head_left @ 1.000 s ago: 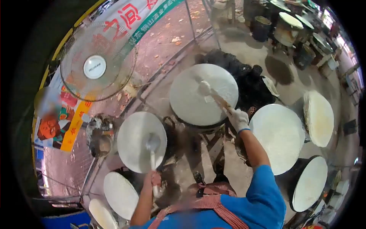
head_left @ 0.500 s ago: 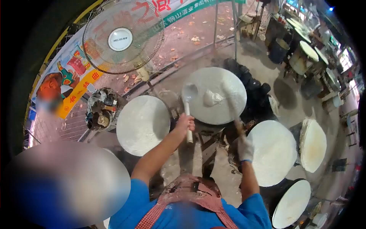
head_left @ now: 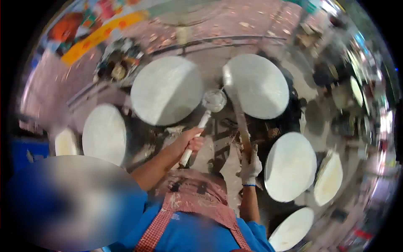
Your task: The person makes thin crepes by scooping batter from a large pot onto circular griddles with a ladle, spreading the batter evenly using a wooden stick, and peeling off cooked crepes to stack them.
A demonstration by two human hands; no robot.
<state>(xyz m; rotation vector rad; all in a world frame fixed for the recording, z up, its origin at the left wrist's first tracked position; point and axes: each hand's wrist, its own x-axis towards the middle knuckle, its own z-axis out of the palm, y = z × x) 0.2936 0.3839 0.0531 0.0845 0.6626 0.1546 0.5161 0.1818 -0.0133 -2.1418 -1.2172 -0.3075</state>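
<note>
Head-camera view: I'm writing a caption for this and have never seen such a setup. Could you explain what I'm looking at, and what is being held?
There is no robot here. A person works with their own hands, and every picture comes from one camera worn on their head, looking forward and down. That is why you see the blue sleeves and the red apron from above.

The bare left hand grips a ladle by its white handle. The right hand, in a pale glove, holds a long wooden tool; its far end is too blurred to make out.

Ahead lie two big round plates, one on the left and one on the right, both pale on top. More pale rounds stand to either side. The lower left is blurred out.
</note>
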